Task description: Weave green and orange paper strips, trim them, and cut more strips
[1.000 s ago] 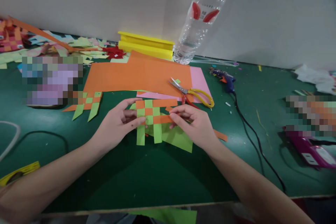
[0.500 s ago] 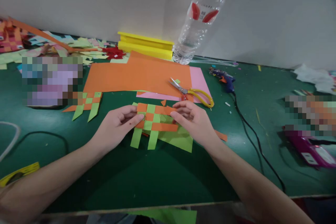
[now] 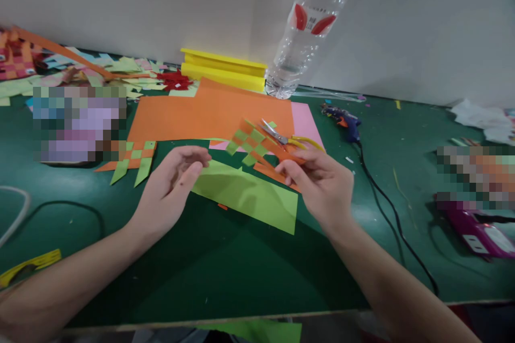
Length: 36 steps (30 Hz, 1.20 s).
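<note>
Orange strip ends sit pinched between the fingertips of the person's right hand, which grasps a small woven paper mat of light green and orange checks. The head camera shows the mat tilted in the air, clear of the dark green table and partly covering the yellow-handled scissors. The left hand is loosely spread with nothing in it, its fingertips just beside the near corner of a light green paper sheet lying flat between the two hands. A large orange paper sheet and a pink paper sheet lie behind. A second woven piece rests to the left, and a clear plastic bottle stands by the wall near a blue glue gun.
</note>
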Tool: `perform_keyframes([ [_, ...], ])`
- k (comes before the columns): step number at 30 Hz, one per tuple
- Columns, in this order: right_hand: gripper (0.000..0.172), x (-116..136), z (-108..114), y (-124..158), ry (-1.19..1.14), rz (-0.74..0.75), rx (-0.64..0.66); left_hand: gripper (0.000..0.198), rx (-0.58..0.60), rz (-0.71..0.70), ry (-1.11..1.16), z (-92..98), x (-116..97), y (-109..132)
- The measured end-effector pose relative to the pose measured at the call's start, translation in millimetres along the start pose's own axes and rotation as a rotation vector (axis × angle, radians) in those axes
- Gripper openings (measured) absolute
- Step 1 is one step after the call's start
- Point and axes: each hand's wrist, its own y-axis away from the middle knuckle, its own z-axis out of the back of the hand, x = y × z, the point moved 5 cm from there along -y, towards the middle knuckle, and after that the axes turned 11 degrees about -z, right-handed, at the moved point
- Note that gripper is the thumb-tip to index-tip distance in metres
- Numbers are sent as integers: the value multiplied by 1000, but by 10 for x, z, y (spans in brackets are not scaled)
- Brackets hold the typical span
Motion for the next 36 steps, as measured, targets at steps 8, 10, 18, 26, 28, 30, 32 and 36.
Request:
perform_keyframes([
  [8, 23, 383, -46, 275, 552, 921, 142, 62, 226, 173, 492, -193, 129, 109],
  [10, 23, 387, -51, 276, 583, 938, 159, 53, 235, 185, 501, -208, 138, 113],
  [18, 20, 460, -88, 352, 678, 1031, 162, 47, 170, 288, 541, -209, 219, 103],
  [26, 29, 426, -78, 293, 650, 1023, -10, 33, 151, 228, 355, -172, 162, 57],
  [28, 38, 397, -40, 254, 572, 949, -147, 34, 155, 209, 264, -160, 124, 39],
  [30, 44, 333, -20, 191, 470, 783, -171, 35, 165, 194, 192, -154, 77, 24],
  [32, 45, 223, -36, 106, 335, 530, -60, 35, 175, 179, 152, -153, 30, 11],
  [36, 44, -44, -145, -5, 75, -21, 238, 35, 206, 148, 97, -152, -24, -9],
])
